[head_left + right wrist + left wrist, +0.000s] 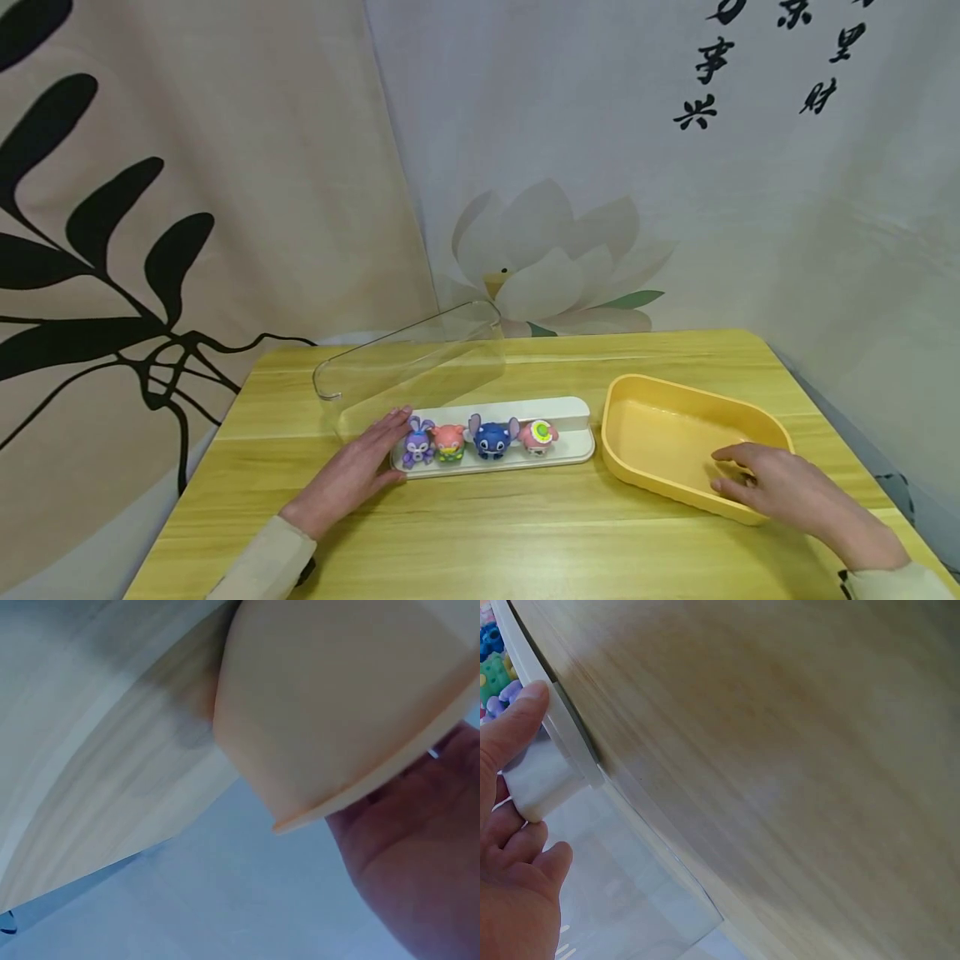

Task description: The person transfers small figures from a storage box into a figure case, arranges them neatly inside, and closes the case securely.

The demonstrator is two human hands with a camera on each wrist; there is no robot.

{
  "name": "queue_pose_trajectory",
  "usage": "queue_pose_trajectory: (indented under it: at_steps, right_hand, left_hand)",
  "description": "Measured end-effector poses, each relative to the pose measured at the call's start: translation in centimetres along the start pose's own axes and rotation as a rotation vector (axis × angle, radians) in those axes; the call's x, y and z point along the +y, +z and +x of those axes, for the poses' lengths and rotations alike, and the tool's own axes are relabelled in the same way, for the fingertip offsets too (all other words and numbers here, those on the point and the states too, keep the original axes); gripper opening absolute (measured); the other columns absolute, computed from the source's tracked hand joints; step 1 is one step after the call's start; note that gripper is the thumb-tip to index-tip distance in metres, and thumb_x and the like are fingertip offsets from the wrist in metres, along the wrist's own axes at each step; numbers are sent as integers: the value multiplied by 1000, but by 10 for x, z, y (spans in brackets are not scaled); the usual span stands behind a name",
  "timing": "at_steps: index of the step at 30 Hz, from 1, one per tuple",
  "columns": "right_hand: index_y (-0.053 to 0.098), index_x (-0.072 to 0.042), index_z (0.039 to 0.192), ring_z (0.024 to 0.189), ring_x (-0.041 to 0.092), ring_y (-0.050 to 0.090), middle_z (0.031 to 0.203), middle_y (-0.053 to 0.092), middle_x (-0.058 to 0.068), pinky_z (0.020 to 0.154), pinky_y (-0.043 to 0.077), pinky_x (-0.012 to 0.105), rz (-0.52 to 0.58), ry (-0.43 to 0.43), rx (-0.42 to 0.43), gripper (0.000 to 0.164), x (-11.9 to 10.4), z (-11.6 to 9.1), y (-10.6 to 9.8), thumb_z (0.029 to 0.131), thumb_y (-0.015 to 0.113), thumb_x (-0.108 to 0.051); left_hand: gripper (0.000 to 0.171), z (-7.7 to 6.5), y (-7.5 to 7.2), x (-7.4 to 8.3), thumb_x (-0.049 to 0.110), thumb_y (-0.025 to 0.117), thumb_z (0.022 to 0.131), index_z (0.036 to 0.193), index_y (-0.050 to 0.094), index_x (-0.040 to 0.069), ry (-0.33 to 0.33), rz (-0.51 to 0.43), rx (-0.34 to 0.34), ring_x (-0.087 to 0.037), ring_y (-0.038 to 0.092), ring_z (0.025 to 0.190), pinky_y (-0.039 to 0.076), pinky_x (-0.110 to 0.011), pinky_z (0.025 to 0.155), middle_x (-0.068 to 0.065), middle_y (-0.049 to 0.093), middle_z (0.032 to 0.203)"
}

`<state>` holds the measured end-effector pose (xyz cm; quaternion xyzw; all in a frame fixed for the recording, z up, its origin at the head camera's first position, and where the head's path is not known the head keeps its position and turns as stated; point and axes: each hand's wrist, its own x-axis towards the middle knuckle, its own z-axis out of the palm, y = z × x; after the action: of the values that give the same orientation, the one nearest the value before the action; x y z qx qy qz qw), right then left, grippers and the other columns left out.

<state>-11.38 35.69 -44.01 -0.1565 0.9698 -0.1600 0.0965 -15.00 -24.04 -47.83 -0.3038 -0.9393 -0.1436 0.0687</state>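
Observation:
A long white display base (568, 433) lies on the table with a row of small figurines on it: a purple rabbit (418, 442), a pink-and-green one (449, 442), a blue big-eared one (491, 439) and a pink one with a yellow-green swirl (538, 435). My left hand (352, 471) grips the base's left end, thumb along the front edge and fingers behind, as the left wrist view also shows. My right hand (787, 487) hovers over the right front rim of a yellow tray (660, 450), fingers loosely bent above its inside, with nothing visible between them.
Behind the base, a clear plastic cover (420, 358) rests tilted at the back left of the wooden table (510, 533). A printed curtain (562, 125) hangs behind the table's back edge.

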Motion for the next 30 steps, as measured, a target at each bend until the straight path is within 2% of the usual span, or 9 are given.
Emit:
queue_pose_trajectory:
  at_steps: [7,19,24,30]
  right_hand:
    - [73,-5,118,84,10,67,108,74,0,68,59,31,-25,-29,-36,40,2,3,-2,93,78,-35]
    - [74,-10,110,82,6,64,100,72,-6,70,59,32,-52,-48,-71,27,5,8,-2,89,82,-26]
    - [71,-15,100,76,1,55,92,66,-11,64,53,28,-69,-77,-78,15,7,10,-2,89,81,-18]
    - [70,-19,93,74,1,49,89,64,-13,63,48,26,-72,-109,-64,15,10,11,-2,87,79,-9]
  left_hand:
    - [73,0,-1,1,24,86,86,147,54,1,3,-5,-5,-33,40,148,45,-45,114,-14,39,163]
    - [74,0,-1,1,23,86,85,147,54,1,8,0,2,-33,41,147,45,-45,113,-14,39,163]
    - [73,0,0,0,24,86,85,147,54,1,0,-8,-1,-33,41,147,46,-45,113,-14,39,163]
    - [73,-1,0,0,24,86,85,147,55,1,-2,-8,-3,-33,41,148,46,-45,113,-13,39,163]
